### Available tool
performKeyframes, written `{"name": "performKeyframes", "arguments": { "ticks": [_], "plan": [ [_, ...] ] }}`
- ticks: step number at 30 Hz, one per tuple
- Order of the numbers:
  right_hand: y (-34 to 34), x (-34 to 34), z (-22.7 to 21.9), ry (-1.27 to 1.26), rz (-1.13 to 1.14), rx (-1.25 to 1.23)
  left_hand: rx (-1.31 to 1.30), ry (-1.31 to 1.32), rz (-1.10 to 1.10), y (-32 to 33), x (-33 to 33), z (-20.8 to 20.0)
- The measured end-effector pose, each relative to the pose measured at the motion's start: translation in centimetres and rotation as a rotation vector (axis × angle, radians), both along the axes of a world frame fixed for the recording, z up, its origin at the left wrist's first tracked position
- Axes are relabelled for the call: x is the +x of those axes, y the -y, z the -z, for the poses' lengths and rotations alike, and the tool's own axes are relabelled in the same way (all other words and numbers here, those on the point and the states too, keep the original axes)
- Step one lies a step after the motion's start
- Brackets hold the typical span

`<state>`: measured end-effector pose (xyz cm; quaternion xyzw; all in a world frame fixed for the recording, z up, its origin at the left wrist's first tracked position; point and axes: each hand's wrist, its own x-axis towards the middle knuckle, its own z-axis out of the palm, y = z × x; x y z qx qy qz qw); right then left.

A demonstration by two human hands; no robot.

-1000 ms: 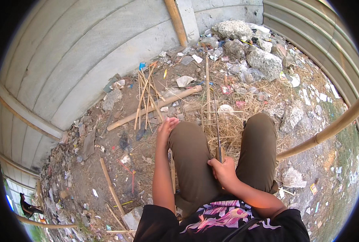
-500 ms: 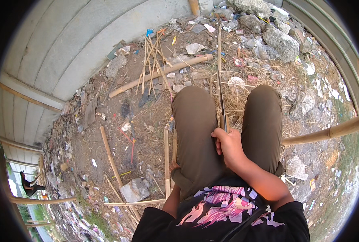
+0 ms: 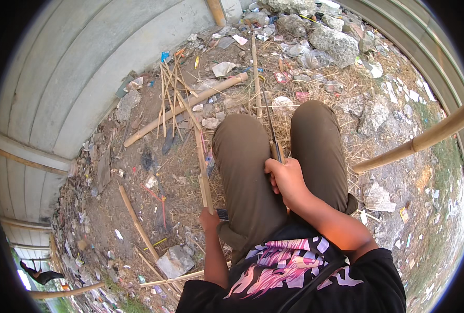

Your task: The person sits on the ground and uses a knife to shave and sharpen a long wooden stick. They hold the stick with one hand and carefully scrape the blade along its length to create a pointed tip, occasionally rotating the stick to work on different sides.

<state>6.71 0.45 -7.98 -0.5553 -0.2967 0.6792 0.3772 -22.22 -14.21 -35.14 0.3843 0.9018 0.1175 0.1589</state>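
My right hand (image 3: 285,177) is closed around the grip end of a long knife (image 3: 272,121), its narrow dark blade pointing away between my knees. Pale wood shows beside the blade just above my fist; I cannot tell whether it belongs to the knife. Outside my left knee, my left hand (image 3: 209,219) grips a split bamboo strip (image 3: 205,190), which stretches forward over the ground. Beyond the blade stands another thin bamboo strip (image 3: 256,73), apart from both hands.
A thick bamboo pole (image 3: 190,108) lies ahead under a heap of thin sticks (image 3: 167,94). Another pole (image 3: 414,146) slants in from the right. Concrete rubble (image 3: 333,46) sits far right, a grey wall (image 3: 86,68) far left. Litter and straw cover the ground. A person (image 3: 41,274) is at far left.
My left hand has come forward from behind my knee, with a bamboo strip in it pushed ahead. The knife now tilts slightly left, separate from the upright strip. The whole view has shifted.
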Motion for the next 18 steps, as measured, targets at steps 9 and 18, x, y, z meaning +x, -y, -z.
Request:
{"name": "performKeyframes", "arguments": {
  "ticks": [9,18],
  "plan": [
    [-0.3,1.2,-0.1,-0.073,-0.019,-0.040,0.383,0.581,-0.099,-6.9,-3.1,-8.4],
    [-0.3,2.1,0.4,-0.132,0.027,-0.068,0.534,0.735,-0.122,-7.4,1.8,-13.5]
  ]
}}
